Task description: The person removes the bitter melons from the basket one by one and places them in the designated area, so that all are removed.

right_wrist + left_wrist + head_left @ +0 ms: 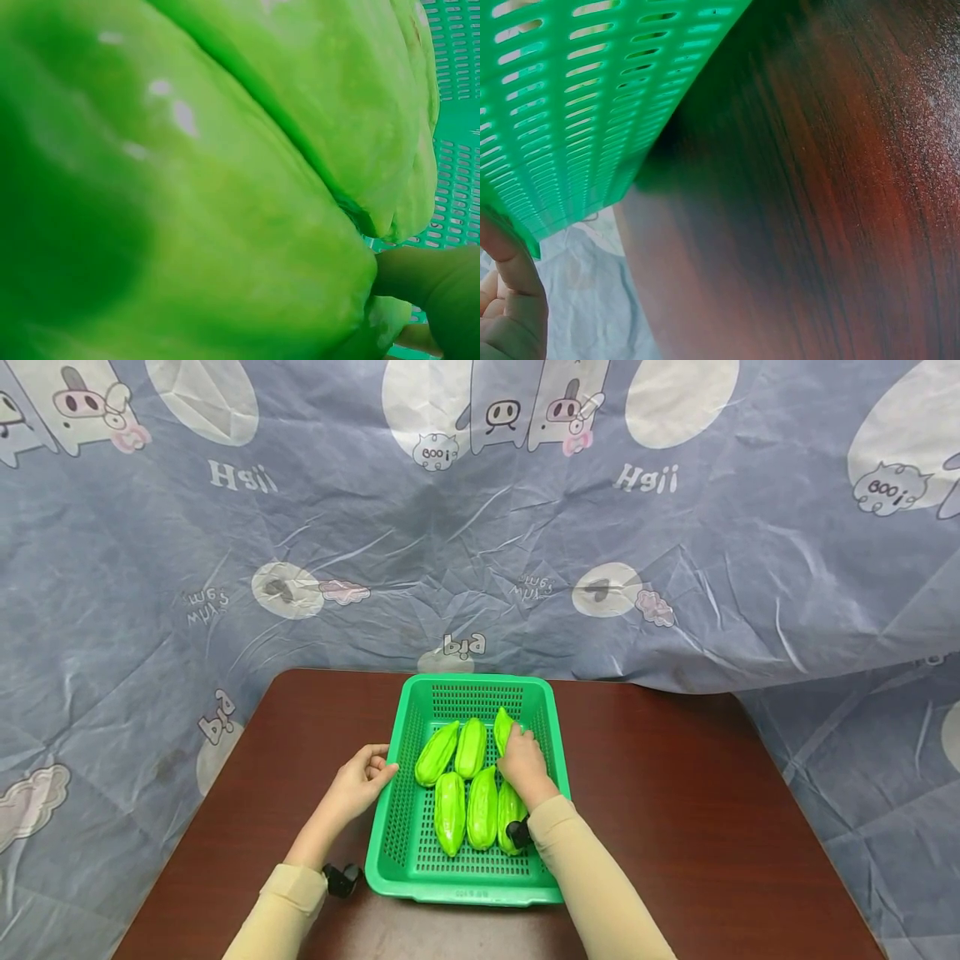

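A green plastic basket [472, 896] holds several pale green chayotes with ridged skins, set in two rough rows. My left hand [367, 779] holds the basket's left rim, the thumb at the top edge and the other fingers curled beside it. In the left wrist view a finger [514, 262] meets the rim from outside. Over the back right of the basket, my right hand [523, 758] grips a chayote [502, 727], whose far end shows beyond the fingers. Large in the right wrist view, a nearer chayote [225, 225] hides most of that hand.
The basket stands on a dark red-brown wooden table [660, 793]. A grey-blue printed cloth [480, 552] hangs behind and around the table. Inside the basket, a front right chayote [510, 810] lies partly under the right wrist.
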The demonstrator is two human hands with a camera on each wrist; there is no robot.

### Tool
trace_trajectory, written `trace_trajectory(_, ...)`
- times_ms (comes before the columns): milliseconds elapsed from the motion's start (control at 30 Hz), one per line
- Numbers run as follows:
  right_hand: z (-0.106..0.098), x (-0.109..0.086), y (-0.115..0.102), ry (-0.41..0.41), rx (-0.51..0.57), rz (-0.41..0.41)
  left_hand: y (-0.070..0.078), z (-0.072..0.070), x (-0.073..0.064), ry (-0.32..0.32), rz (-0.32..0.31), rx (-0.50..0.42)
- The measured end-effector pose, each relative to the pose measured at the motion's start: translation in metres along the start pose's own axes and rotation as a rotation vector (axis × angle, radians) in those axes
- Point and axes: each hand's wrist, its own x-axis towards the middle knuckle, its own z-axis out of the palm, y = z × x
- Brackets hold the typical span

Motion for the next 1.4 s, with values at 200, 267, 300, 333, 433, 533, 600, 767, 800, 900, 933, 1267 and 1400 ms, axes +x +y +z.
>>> trace_trajectory(200, -0.001, -0.002, 0.002, 0.03, 0.014, -0.007, 0.002, 0.001, -0.003, 0.005, 0.005, 0.014)
trace_trajectory(267, -0.001, -0.003, 0.002, 0.034, 0.022, 0.0, 0.001, 0.003, -0.004, 0.001, 0.007, 0.016)
trace_trajectory(300, 0.0, -0.004, 0.003, 0.036, 0.023, 0.003, 0.001, 0.003, -0.005, 0.0, 0.009, 0.015)
trace_trajectory(333, 0.0, -0.005, 0.003, 0.038, 0.026, 0.007, 0.0, 0.004, -0.006, 0.0, 0.012, 0.013)
trace_trajectory(433, 0.0, -0.007, 0.004, 0.046, 0.034, 0.017, -0.002, 0.006, -0.007, -0.001, 0.018, 0.007)
trace_trajectory(533, -0.002, -0.007, 0.005, 0.06, 0.039, 0.02, -0.002, 0.008, -0.008, 0.001, 0.022, 0.002)
trace_trajectory(600, -0.003, -0.008, 0.005, 0.07, 0.046, 0.022, -0.002, 0.008, -0.008, 0.0, 0.02, 0.001)
trace_trajectory(767, -0.011, -0.01, 0.003, 0.09, 0.099, 0.027, -0.001, 0.009, -0.007, 0.002, 0.013, 0.003)
trace_trajectory(800, -0.014, -0.011, 0.002, 0.093, 0.12, 0.028, -0.001, 0.009, -0.006, 0.004, 0.012, 0.003)
trace_trajectory(900, -0.025, -0.012, -0.002, 0.102, 0.17, 0.025, 0.0, 0.008, -0.007, 0.01, 0.013, 0.002)
trace_trajectory(933, -0.029, -0.013, -0.004, 0.105, 0.184, 0.022, 0.001, 0.008, -0.007, 0.012, 0.016, 0.004)
trace_trajectory(1267, -0.068, -0.017, -0.012, 0.119, 0.195, 0.02, 0.003, 0.006, -0.007, 0.02, 0.023, 0.017)
trace_trajectory(1400, -0.081, -0.021, -0.013, 0.137, 0.222, 0.011, 0.004, 0.005, -0.006, 0.021, 0.023, 0.021)
